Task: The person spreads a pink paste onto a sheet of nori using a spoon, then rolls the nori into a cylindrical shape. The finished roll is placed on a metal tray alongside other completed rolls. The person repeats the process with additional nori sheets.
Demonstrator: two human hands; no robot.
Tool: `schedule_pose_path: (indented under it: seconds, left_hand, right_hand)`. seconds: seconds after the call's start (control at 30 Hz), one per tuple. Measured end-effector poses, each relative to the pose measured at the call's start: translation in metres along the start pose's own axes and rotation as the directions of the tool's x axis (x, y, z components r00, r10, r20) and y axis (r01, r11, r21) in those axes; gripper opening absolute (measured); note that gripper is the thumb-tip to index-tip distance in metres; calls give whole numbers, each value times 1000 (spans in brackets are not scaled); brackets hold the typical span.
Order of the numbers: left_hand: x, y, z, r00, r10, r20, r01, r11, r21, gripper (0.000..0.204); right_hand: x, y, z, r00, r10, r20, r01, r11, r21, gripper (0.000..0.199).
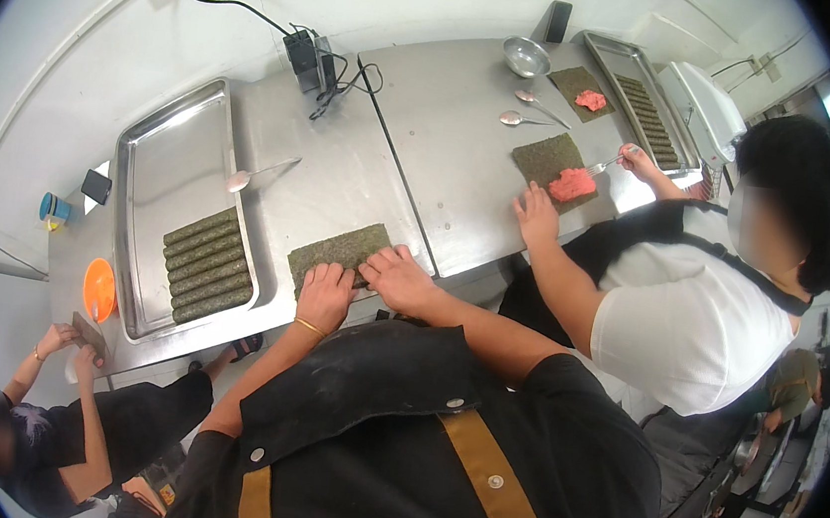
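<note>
A dark green seaweed sheet (344,248) lies on the steel table in front of me, its far part flat. Side by side at its near edge, my left hand (325,296) and my right hand (399,279) have their fingers curled over it, gripping a rolled or folded edge. Whatever is inside that edge is hidden by my fingers. To the left, a large metal tray (169,140) holds several finished-looking seaweed rolls (207,264) in its near right part. A spoon (261,173) with pinkish residue rests across the tray's right rim.
On my right a co-worker spreads pink paste (572,183) on another sheet with a fork (604,164). Beyond are spoons (522,120), a metal bowl (526,58) and a second tray (615,54). An orange bowl (100,290) and another person stand left. A black power adapter (306,61) sits by the wall.
</note>
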State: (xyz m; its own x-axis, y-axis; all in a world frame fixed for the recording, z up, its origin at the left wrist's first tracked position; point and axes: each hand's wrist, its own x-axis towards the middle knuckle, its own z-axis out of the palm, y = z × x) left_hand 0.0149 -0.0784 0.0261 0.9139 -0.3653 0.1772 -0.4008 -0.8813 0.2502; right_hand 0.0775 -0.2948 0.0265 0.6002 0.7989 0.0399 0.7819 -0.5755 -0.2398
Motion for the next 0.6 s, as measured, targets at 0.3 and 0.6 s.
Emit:
schedule_pose_path:
  seconds: [0.3,0.6]
  left_hand:
    - [-8,-4,-1,998,-43,-41,41,998,-38,40]
    - [-44,-39,-22,995,-85,-43,76,981,-179,34]
  right_hand:
    - [23,-8,-7,983,62,171,-80,992,101,26]
    - [24,-9,-16,984,60,167,-84,987,140,28]
